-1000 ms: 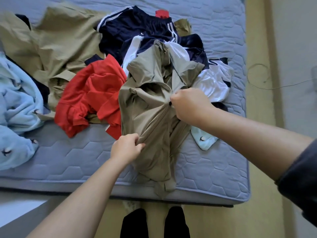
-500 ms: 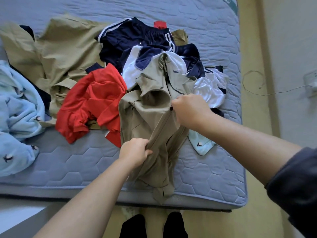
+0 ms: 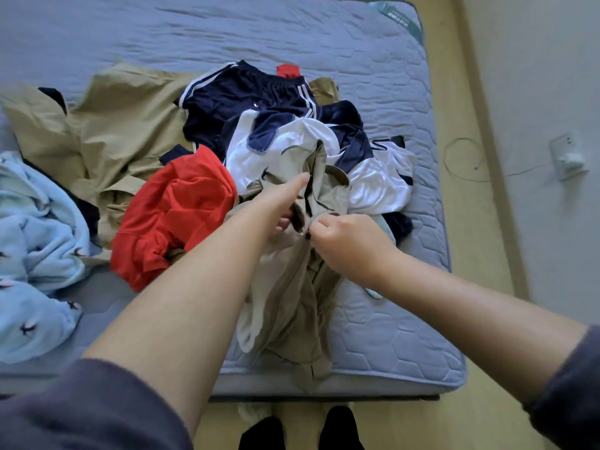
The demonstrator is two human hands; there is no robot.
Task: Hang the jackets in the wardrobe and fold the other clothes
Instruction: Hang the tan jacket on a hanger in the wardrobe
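A crumpled khaki jacket [image 3: 292, 303] lies at the near edge of the mattress [image 3: 389, 339], its lower end hanging over the side. My right hand [image 3: 347, 245] pinches the jacket's dark zipper edge near the collar. My left hand [image 3: 285, 203] reaches into the upper part of the jacket, thumb on top of the fabric and fingers tucked under a fold. Behind the jacket sit a red garment [image 3: 175, 212], a white and navy top [image 3: 376, 186] and navy shorts with white stripes [image 3: 243, 99]. A large tan coat [image 3: 123, 125] spreads out to the left.
A light blue fleece with small dark prints [image 3: 35, 254] lies at the left edge of the mattress. My feet in black socks [image 3: 292, 430] stand on the wooden floor against the bed. A wall socket with a thin cable [image 3: 566, 157] is at the right.
My left hand let go of the jacket's lower front and moved up and forward into its collar area. My right hand kept its grip on the zipper edge. The view shifted closer.
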